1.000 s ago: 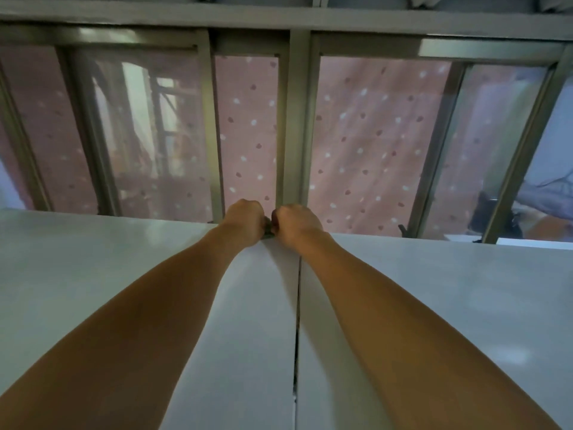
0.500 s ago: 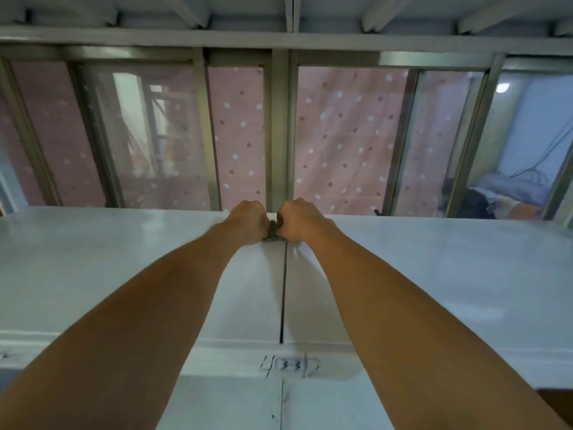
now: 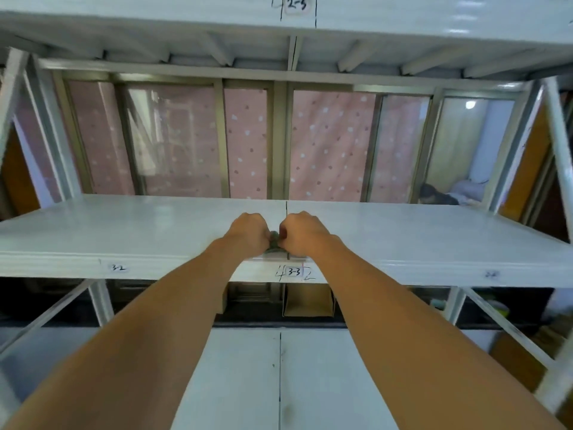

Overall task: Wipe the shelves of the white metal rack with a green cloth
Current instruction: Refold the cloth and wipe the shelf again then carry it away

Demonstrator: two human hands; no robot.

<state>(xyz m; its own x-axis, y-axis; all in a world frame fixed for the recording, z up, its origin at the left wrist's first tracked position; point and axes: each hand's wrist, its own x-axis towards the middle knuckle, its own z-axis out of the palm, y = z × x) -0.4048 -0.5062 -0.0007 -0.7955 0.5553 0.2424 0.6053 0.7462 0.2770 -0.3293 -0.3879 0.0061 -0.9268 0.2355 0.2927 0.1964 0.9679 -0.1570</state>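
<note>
The white metal rack (image 3: 434, 231) fills the view: flat painted shelves with a dull sheen, each made of 2 panels meeting at a dark seam down the middle, carried on slim angled uprights. The underside of the shelf above shows folded ribs running front to back. The middle shelf (image 3: 124, 225) lies at arm level, its rolled front lip marked by hand with "3-2" at the left and a small label (image 3: 294, 271) reading "3-3" at the centre; the lip above carries "2-3". A lower shelf (image 3: 242, 383) spreads below the forearms.

Behind the rack stands a window (image 3: 279, 138) with dull olive metal frames, and past the glass hangs a pink curtain (image 3: 328, 144) dotted white and dark. A brown cardboard box (image 3: 307, 301) sits in the dark gap under the middle shelf.

Both bare arms reach forward. The left hand (image 3: 248, 232) and right hand (image 3: 302, 232) are curled into fists, knuckles nearly touching, pinching the green cloth (image 3: 274, 243) between them. The cloth is a small, crumpled, dull-green wad, mostly hidden by the fingers, pressed on the middle shelf at its front edge, right over the centre seam and just above the "3-3" label.
</note>
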